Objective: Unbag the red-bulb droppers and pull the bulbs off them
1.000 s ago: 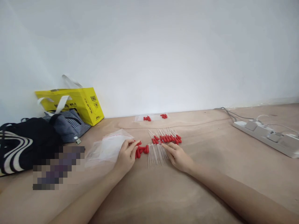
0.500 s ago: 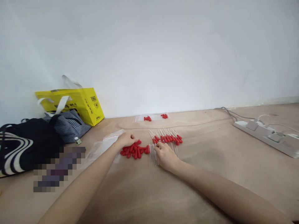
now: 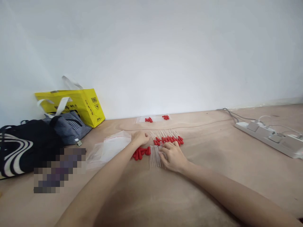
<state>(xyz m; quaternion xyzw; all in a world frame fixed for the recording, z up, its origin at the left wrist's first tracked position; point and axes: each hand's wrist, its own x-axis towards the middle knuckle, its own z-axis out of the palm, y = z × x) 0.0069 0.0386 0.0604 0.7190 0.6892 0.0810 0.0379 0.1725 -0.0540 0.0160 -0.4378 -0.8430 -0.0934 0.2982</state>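
My left hand (image 3: 140, 138) is over the far edge of a heap of red rubber bulbs (image 3: 139, 154), its fingers curled together; what they hold, if anything, is hidden. At the right of the heap, my right hand (image 3: 174, 156) rests on a row of thin clear tubes (image 3: 155, 156). Its thumb and fingers are drawn together around a clear tube end. Just beyond the right hand lies a row of droppers (image 3: 168, 138), thin pale stems fitted with red bulbs, stems pointing away from me.
Clear zip bags (image 3: 113, 145) lie left of the heap. Near the wall, another bag (image 3: 155, 119) has small red-bulbed groups by it. A yellow bag (image 3: 91, 107), striped pouch (image 3: 68, 126) and black bag (image 3: 30, 145) stand left; a power strip (image 3: 267, 138) lies right.
My left hand has moved right and slightly away from me, across the bulb heap toward the droppers. My right hand has shifted slightly right, uncovering more of the clear tubes.
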